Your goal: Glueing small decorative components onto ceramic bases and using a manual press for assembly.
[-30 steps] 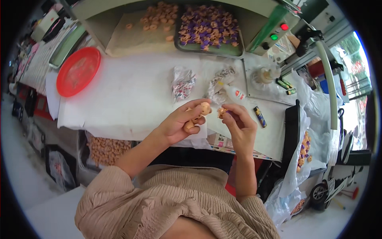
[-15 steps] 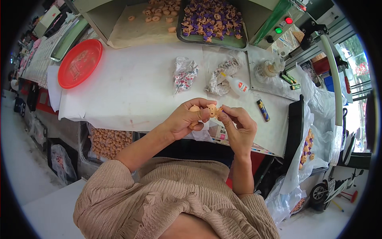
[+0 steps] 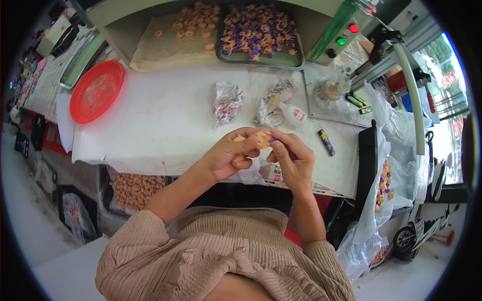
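The left hand [image 3: 226, 153] pinches a small peach animal head [image 3: 261, 141] between thumb and fingers, with at least 1 more peach piece [image 3: 239, 138] tucked into the same grasp. The right hand [image 3: 295, 159] pinches a small purple part [image 3: 273, 140] between thumb and forefinger, right up against the head, above the near edge of the white-covered table [image 3: 150, 110]. With 2 fingertip grips on such tiny parts, uneven pressure could twist them out of line, or a slip could drop 1 over that edge; the spare could also fall if the left fingers loosen. Beyond lie a white squeeze bottle [image 3: 294, 115] and a tray [image 3: 283, 58] of purple-and-peach pieces [image 3: 258, 30]. Fingers cover where head and purple part meet, the left hand's full count cannot be made out, and an overhang [image 3: 140, 10] cuts off the tray's back
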Demonstrator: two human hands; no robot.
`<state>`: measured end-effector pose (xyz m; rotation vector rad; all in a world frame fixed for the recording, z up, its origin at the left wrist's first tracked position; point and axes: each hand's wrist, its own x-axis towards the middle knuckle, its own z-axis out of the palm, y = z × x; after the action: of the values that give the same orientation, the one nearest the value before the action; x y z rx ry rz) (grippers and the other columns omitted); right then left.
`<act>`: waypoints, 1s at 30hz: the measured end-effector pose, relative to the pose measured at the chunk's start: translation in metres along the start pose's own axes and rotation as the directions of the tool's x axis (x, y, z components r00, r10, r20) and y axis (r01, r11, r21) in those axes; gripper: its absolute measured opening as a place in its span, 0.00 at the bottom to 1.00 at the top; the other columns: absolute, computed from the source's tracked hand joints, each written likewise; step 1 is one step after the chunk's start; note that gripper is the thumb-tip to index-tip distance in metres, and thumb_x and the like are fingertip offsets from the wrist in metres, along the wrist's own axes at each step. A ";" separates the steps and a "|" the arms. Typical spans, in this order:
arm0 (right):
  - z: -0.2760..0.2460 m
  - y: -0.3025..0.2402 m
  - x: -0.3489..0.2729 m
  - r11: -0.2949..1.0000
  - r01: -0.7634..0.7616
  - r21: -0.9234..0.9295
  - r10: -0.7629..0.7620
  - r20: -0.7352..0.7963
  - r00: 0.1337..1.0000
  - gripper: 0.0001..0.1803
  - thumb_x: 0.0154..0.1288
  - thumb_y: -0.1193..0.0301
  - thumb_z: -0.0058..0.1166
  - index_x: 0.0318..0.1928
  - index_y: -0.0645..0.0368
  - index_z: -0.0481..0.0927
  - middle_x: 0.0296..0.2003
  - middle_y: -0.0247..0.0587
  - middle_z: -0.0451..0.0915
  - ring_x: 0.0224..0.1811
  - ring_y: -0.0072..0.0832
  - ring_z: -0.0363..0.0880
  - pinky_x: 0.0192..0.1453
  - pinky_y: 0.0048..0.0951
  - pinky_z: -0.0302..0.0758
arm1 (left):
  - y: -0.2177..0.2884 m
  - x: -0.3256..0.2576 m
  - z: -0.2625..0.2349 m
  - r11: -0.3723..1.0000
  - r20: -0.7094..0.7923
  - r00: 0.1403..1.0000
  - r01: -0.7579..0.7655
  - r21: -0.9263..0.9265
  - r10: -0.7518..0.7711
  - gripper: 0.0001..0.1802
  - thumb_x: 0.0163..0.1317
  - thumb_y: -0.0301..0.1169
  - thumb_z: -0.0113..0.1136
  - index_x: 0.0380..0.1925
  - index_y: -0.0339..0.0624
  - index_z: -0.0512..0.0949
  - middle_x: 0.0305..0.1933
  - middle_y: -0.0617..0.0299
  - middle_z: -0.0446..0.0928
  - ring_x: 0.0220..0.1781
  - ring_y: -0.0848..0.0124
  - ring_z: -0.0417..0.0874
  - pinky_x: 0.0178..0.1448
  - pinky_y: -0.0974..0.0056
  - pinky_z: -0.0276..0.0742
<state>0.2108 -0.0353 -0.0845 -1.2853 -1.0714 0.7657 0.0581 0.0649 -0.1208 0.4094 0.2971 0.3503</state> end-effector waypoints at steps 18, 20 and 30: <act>-0.224 -0.197 0.244 0.464 0.371 -0.804 -0.764 -0.152 0.626 0.31 0.60 0.63 0.60 0.60 0.65 0.70 0.38 0.43 0.80 0.36 0.29 0.77 0.41 0.30 0.74 | 0.016 0.034 0.038 0.997 0.047 0.998 0.054 -0.058 -0.052 0.16 0.68 0.42 0.54 0.49 0.44 0.74 0.43 0.63 0.76 0.34 0.77 0.68 0.21 0.79 0.62; -0.220 -0.178 0.232 0.132 0.425 -0.895 -0.940 0.023 0.340 0.21 0.62 0.66 0.59 0.52 0.64 0.76 0.42 0.43 0.82 0.40 0.30 0.79 0.46 0.29 0.73 | 0.021 0.034 0.043 0.998 0.056 0.997 0.047 -0.051 -0.044 0.16 0.68 0.40 0.55 0.50 0.44 0.74 0.44 0.63 0.76 0.34 0.77 0.68 0.21 0.79 0.62; -0.192 0.016 0.136 0.447 -0.028 -0.894 -0.390 -0.223 0.893 0.10 0.56 0.71 0.60 0.40 0.55 0.86 0.50 0.49 0.79 0.55 0.45 0.74 0.59 0.40 0.69 | 0.052 0.035 0.029 0.999 0.006 0.999 -0.034 -0.001 0.034 0.16 0.66 0.35 0.58 0.52 0.46 0.73 0.48 0.61 0.75 0.35 0.76 0.69 0.22 0.79 0.63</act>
<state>0.4389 0.0214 -0.0653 -2.0438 -1.2739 -0.3747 0.0861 0.1133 -0.0802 0.4152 0.2847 0.3824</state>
